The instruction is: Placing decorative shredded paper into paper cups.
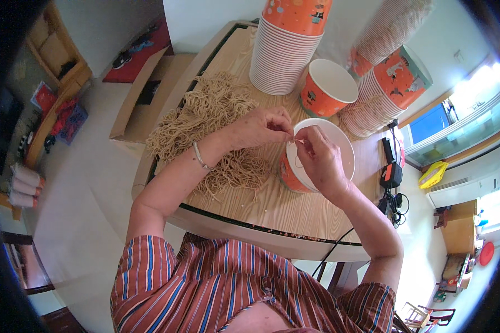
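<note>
Over an orange paper tub (292,173) with a white inside, my two hands meet fingertip to fingertip. My left hand (264,129), with a bracelet on its wrist, pinches a thin light string. Pinched as well, my right hand (323,162) has hold of the same string, and a loose bit of it (298,161) hangs below the fingers. The exact grip between the fingertips is too small to make out. Left of the tub, partly behind my left forearm, lies a big heap of tan strings (205,114).
A tall stack of orange tubs (278,61) stands behind the heap, with a single tub (315,100) beside it. More stacked tubs (380,91) lean at the right. Black adapters and cables (391,175) sit at the table's right edge. An open cardboard box (144,100) is at the left.
</note>
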The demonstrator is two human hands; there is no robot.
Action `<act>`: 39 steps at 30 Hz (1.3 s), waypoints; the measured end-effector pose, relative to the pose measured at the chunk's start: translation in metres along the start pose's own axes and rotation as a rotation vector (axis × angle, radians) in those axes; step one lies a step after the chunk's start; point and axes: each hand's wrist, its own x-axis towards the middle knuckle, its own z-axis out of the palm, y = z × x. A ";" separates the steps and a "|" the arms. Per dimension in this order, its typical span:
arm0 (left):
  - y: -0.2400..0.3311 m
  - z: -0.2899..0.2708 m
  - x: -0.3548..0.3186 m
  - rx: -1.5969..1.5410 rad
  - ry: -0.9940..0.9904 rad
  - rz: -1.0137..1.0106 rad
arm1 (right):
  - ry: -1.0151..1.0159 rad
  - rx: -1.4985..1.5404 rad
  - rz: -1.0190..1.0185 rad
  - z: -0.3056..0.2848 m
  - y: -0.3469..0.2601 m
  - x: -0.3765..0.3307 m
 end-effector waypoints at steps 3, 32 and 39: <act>0.001 0.000 0.000 0.004 -0.004 -0.023 | -0.021 -0.087 -0.004 -0.001 -0.003 0.000; 0.009 0.001 -0.001 0.125 -0.016 0.068 | -0.176 -0.091 -0.078 -0.022 -0.003 0.024; 0.008 0.006 -0.004 0.191 0.065 0.137 | -0.305 0.027 0.101 -0.025 0.005 0.034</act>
